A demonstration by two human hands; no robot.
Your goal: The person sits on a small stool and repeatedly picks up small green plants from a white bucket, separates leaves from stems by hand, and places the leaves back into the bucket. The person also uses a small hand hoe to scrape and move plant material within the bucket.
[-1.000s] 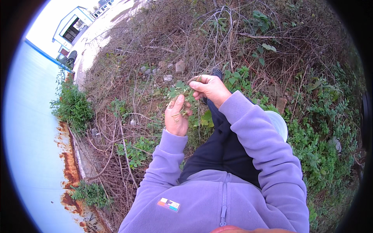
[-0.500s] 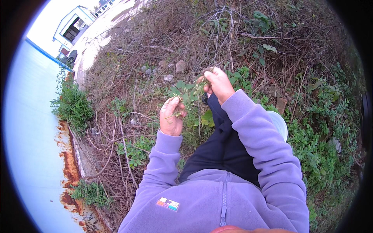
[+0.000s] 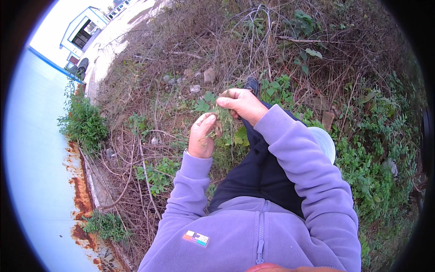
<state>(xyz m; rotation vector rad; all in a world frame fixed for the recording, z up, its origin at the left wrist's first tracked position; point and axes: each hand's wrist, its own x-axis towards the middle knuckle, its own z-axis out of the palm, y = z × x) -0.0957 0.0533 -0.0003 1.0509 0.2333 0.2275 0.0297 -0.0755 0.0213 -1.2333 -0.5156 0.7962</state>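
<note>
Green Sprigs [image 3: 222,116] Get Close, Two-Handed Attention

Above dry brush [image 3: 181,41], a person in a purple fleece jacket [image 3: 235,231] works the slender greenery at the fingertips, the step apparently one of fine handling. The left hand [image 3: 201,137] holds thin stems in a narrow pinch; the right hand [image 3: 246,105] grips the upper part, thumb against curled fingers. Whether both share one stem cannot be told. The next move seems to call for light, independent control. A pale container [image 3: 323,143] sits beside the right sleeve [image 3: 301,147].
</note>
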